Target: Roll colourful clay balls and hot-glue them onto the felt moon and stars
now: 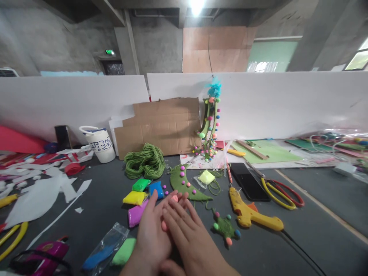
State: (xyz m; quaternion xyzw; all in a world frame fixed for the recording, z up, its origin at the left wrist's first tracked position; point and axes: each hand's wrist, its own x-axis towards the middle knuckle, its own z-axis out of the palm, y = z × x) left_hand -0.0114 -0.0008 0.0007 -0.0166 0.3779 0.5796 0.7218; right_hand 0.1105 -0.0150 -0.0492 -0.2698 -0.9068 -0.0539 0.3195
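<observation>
My left hand [153, 226] is turned palm up, with small balls of coral-pink clay [164, 225] resting on its palm and near its fingers. Over it lies my right hand [186, 232], palm down, its fingers stretched flat across the left fingers. Whether more clay sits between the palms is hidden. Just beyond the hands lies a green yarn-covered crescent [181, 182] dotted with pink and purple balls. To their right is a green yarn star [225, 227] with a coloured ball at each tip. Packs of purple [137, 214], yellow [135, 197] and blue clay [156, 189] lie left of the fingers.
A yellow hot glue gun [250, 212], a black phone [249, 182] and scissors [283, 194] are at right. Green yarn [145, 161] lies before cardboard [161, 128]. A decorated hanging ornament [211, 119] stands behind. Paper scraps [37, 199] and a white bucket [102, 145] are at left.
</observation>
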